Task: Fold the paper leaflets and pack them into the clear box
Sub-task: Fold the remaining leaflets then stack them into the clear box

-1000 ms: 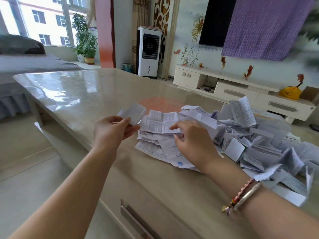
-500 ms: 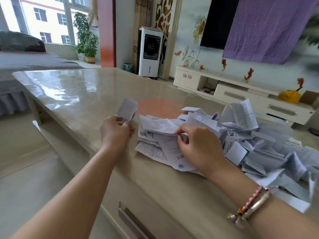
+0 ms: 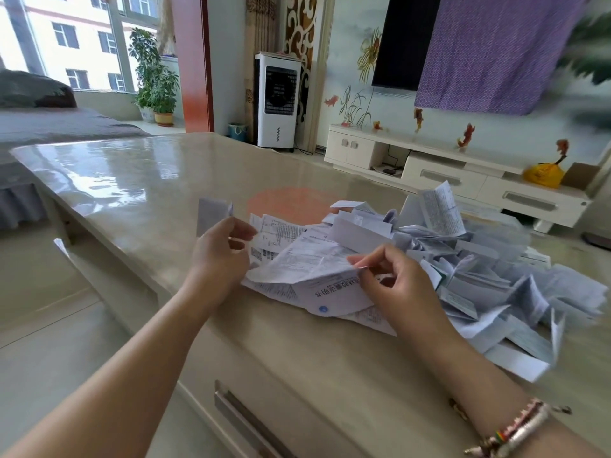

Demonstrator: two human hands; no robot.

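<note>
Hands on leaflets at the table's near edge
Left hand (image 3: 220, 256) pinches a folded leaflet (image 3: 211, 213); right hand (image 3: 393, 282) pinches an unfolded leaflet's (image 3: 307, 262) corner atop the pile (image 3: 463, 276).

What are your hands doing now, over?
Left hand holds folded leaflet. Right hand pinches open leaflet off pile. No box in view. Nothing in the way.

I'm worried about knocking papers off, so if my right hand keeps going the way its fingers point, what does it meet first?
Probably the left hand. The right hand points leftward, pinching a lifted leaflet whose sheet spans the gap between them. Depth is unclear.
</note>
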